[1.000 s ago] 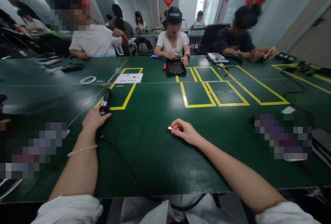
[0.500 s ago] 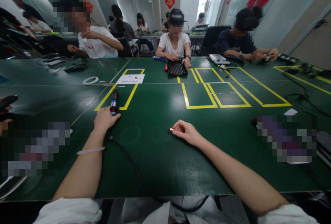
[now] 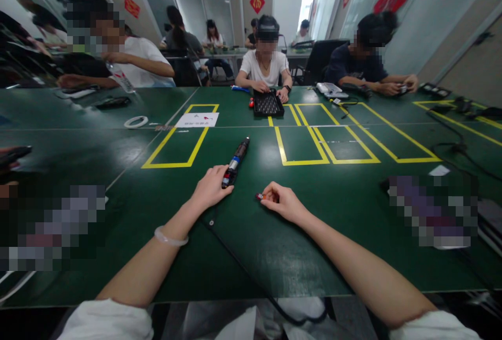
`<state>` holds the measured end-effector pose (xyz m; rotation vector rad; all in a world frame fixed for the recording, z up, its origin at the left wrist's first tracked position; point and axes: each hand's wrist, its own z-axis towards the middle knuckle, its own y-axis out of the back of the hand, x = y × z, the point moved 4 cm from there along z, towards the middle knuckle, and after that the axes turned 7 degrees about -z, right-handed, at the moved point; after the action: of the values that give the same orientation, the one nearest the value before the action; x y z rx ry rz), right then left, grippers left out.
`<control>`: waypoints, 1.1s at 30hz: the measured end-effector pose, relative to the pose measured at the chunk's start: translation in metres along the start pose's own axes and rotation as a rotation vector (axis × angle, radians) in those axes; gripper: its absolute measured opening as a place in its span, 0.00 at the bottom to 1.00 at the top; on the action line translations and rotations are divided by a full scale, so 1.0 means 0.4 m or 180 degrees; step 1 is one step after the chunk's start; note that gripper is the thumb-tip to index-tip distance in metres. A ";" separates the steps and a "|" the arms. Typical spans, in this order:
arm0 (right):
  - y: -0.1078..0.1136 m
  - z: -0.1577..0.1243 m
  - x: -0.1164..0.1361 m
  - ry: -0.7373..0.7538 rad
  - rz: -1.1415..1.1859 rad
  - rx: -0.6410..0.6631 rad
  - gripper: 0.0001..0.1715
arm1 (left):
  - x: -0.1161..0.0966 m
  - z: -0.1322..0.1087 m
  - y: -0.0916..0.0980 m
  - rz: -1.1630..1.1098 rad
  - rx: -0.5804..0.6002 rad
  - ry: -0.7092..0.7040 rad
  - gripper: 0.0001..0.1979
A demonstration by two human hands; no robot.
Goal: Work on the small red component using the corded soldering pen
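Observation:
My left hand (image 3: 209, 188) is closed round the near end of a black corded tool (image 3: 234, 162) with a blue and silver band; the tool points away from me over the green table (image 3: 243, 240). Its black cable (image 3: 239, 267) trails back toward my body. My right hand (image 3: 280, 201) rests on the table just to the right and pinches a small red and silver part (image 3: 259, 196) between its fingertips. The two hands are about a hand's width apart.
Yellow taped rectangles (image 3: 304, 144) mark the table ahead. A black tray (image 3: 267, 103) lies in front of the person opposite, a white sheet (image 3: 197, 119) and a white ring (image 3: 136, 121) to the left. Several people sit around the far side. Cables run at the right.
My left hand has carried the corded tool rightward from the yellow rectangle at the left to just beside my right hand. The right hand has stayed put with the small part.

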<state>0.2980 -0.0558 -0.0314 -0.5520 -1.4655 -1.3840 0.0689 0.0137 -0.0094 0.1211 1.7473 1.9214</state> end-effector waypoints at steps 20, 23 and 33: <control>-0.005 -0.001 0.001 0.0345 -0.1253 0.0015 0.05 | -0.213 -0.049 -0.056 -0.0652 0.0448 -0.1144 0.32; -0.002 -0.002 0.000 0.0409 -0.1184 0.0075 0.02 | -0.211 -0.049 -0.059 -0.0625 0.0422 -0.1147 0.32; 0.013 -0.004 0.018 0.0465 -0.1213 -0.0017 0.07 | -0.230 -0.046 -0.068 -0.0312 0.0224 -0.1018 0.30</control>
<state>0.3002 -0.0581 -0.0231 -0.1717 -1.4974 -1.6846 0.1484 -0.0429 -0.0121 0.3424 1.5754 1.6668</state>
